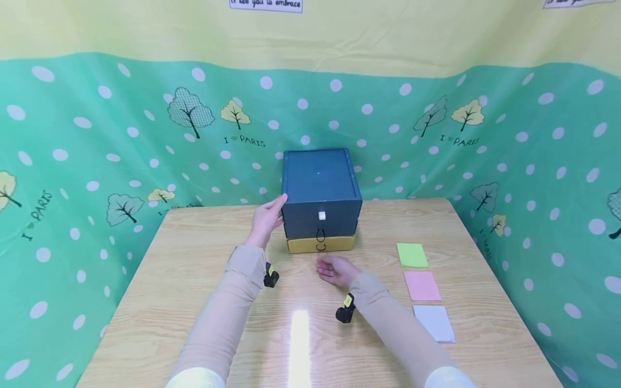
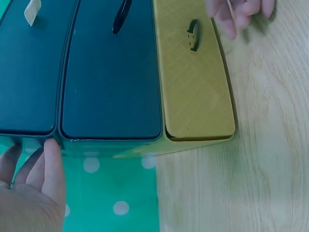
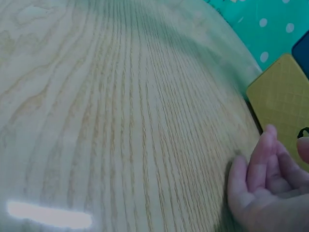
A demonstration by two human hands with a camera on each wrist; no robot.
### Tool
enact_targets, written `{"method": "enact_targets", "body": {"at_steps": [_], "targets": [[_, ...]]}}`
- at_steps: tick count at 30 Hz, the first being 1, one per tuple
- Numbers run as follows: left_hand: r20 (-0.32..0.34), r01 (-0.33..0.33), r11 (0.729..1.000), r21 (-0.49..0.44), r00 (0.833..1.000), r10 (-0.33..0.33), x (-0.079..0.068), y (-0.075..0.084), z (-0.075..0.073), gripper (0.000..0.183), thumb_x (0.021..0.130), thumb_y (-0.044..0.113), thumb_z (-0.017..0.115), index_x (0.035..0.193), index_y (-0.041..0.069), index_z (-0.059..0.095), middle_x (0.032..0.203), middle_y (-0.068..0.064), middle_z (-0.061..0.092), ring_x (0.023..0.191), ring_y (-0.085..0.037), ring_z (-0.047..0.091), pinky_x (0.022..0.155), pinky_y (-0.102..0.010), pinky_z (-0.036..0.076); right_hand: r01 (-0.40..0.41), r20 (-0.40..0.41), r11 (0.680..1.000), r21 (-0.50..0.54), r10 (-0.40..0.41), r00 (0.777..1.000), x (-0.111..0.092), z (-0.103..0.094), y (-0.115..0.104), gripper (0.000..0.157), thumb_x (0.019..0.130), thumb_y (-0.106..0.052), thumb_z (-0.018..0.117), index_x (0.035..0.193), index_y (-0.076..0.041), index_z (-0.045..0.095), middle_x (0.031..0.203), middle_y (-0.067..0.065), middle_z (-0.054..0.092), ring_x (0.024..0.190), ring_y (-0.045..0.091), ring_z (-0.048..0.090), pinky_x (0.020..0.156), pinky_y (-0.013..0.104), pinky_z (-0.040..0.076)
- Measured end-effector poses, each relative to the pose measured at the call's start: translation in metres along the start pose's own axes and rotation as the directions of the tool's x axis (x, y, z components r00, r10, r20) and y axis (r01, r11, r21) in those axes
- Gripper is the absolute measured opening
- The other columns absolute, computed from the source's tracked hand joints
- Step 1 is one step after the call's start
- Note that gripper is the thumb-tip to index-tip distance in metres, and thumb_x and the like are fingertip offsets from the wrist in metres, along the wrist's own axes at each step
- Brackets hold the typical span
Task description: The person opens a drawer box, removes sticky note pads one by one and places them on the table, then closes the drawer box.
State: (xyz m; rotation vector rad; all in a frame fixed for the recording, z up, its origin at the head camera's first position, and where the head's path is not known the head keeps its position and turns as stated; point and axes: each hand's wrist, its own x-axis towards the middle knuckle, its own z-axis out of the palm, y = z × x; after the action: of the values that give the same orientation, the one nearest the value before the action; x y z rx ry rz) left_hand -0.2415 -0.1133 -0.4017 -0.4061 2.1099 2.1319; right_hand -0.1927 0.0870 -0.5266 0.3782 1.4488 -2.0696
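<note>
A dark blue drawer box (image 1: 320,175) stands at the back of the table, over a low yellow drawer (image 1: 303,246) at its bottom. The upper blue drawer has a white tab (image 1: 322,215); the blue and yellow drawers below carry black loop handles, one being the yellow drawer's handle (image 2: 194,35). My left hand (image 1: 266,218) touches the box's left side near the upper front corner with its fingers extended. In front of the yellow drawer, just above the table, is my right hand (image 1: 336,270), fingers loosely bent and holding nothing. It is apart from the handle.
On the right of the wooden table (image 1: 204,302) lie a green sticky-note pad (image 1: 412,255), a pink pad (image 1: 422,285) and a white pad (image 1: 434,323) in a row. A green dotted curtain (image 1: 145,129) hangs behind the table and at both sides.
</note>
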Motion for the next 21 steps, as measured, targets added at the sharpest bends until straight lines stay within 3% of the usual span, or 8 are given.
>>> {"method": "enact_targets", "body": {"at_steps": [7, 11, 14, 17, 21], "targets": [[0.008, -0.003, 1.000, 0.003, 1.000, 0.003, 0.004, 0.002, -0.001, 0.060, 0.089, 0.049, 0.061, 0.138, 0.016, 0.050, 0.147, 0.000, 0.043, 0.133, -0.025, 0.043, 0.107, -0.037, 0.042, 0.020, -0.070, 0.981, -0.194, -0.035, 0.997, -0.011, -0.010, -0.006, 0.036, 0.098, -0.013, 0.045, 0.127, 0.008, 0.050, 0.104, 0.011, 0.063, 0.098, 0.021, 0.060, 0.100, 0.041, 0.043], [0.030, 0.013, 1.000, 0.029, 0.999, -0.014, 0.007, 0.005, -0.002, 0.061, 0.088, 0.051, 0.060, 0.138, 0.018, 0.050, 0.149, -0.001, 0.040, 0.134, -0.024, 0.042, 0.106, -0.036, 0.042, 0.061, -0.111, 0.954, -0.293, -0.098, 0.989, -0.017, -0.018, -0.016, 0.034, 0.097, -0.010, 0.046, 0.126, 0.007, 0.053, 0.108, 0.015, 0.064, 0.097, 0.025, 0.061, 0.092, 0.038, 0.046], [0.045, 0.024, 0.999, 0.031, 0.999, -0.026, 0.006, 0.010, -0.004, 0.062, 0.091, 0.050, 0.057, 0.141, 0.016, 0.046, 0.150, -0.005, 0.039, 0.135, -0.025, 0.041, 0.108, -0.036, 0.041, 0.122, -0.096, 0.899, -0.421, -0.178, 0.979, -0.023, -0.021, -0.027, 0.033, 0.097, -0.009, 0.044, 0.124, 0.009, 0.054, 0.110, 0.021, 0.062, 0.099, 0.031, 0.060, 0.095, 0.042, 0.046], [0.026, 0.007, 1.000, 0.017, 1.000, -0.007, 0.002, 0.015, -0.007, 0.060, 0.094, 0.045, 0.053, 0.143, 0.011, 0.043, 0.150, -0.009, 0.038, 0.135, -0.027, 0.040, 0.109, -0.037, 0.040, 0.185, -0.046, 0.804, -0.565, -0.255, 0.966, -0.033, -0.022, -0.043, 0.034, 0.098, -0.009, 0.041, 0.124, 0.011, 0.052, 0.117, 0.026, 0.058, 0.108, 0.038, 0.056, 0.100, 0.048, 0.044], [-0.074, -0.121, 0.989, 0.080, 0.989, 0.127, -0.006, 0.020, -0.011, 0.051, 0.096, 0.036, 0.052, 0.139, 0.008, 0.047, 0.148, -0.007, 0.041, 0.137, -0.023, 0.037, 0.110, -0.035, 0.038, 0.244, -0.006, 0.700, -0.671, -0.335, 0.942, -0.053, -0.020, -0.068, 0.036, 0.099, -0.012, 0.041, 0.126, 0.010, 0.051, 0.126, 0.029, 0.053, 0.118, 0.042, 0.050, 0.103, 0.051, 0.040]]}}
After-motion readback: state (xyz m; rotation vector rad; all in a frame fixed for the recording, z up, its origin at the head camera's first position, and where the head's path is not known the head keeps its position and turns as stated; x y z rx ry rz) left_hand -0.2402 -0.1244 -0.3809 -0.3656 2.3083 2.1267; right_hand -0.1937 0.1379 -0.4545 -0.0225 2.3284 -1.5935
